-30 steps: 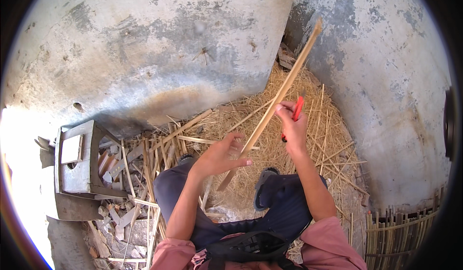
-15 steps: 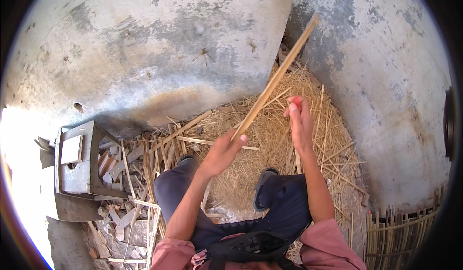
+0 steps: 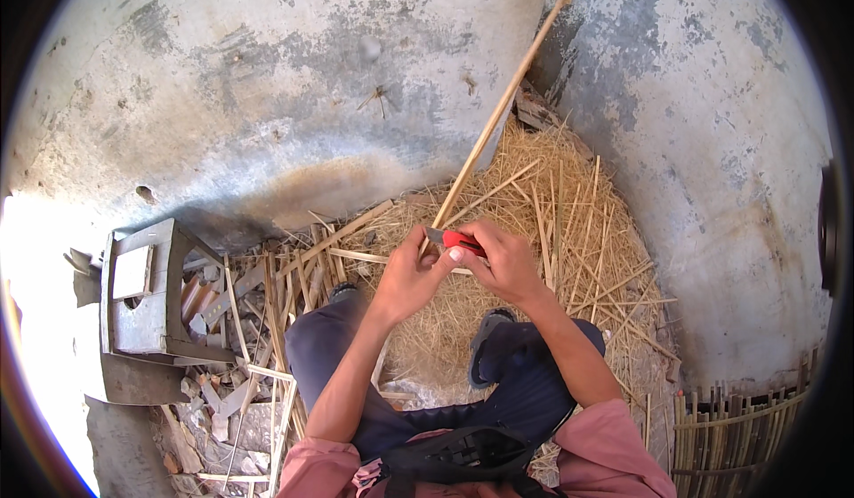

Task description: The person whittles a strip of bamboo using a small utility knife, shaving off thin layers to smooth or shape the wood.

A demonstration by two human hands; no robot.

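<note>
My left hand (image 3: 411, 271) is closed round the near end of a long, thin bamboo strip (image 3: 495, 117). The strip slants up and away to the right, its far tip in front of the wall corner. In my right hand (image 3: 503, 262) is a red utility knife (image 3: 463, 243), gripped between thumb and fingers. Its short grey blade lies against the strip, just by my left fingers. Both hands are close together above the straw between my knees. My left thumb is near the knife's body.
Straw and shavings (image 3: 480, 302) cover the ground ahead. Loose strips and rubble (image 3: 236, 400) lie to the left beside a wooden stool (image 3: 142, 311) on its side. Plastered walls (image 3: 294, 80) meet at the far corner. A slatted bamboo piece (image 3: 738, 440) stands at lower right.
My right hand has moved left and down, bringing the knife to the strip beside my left hand. The strip has turned, now showing its narrow edge, and its tip has shifted slightly left.
</note>
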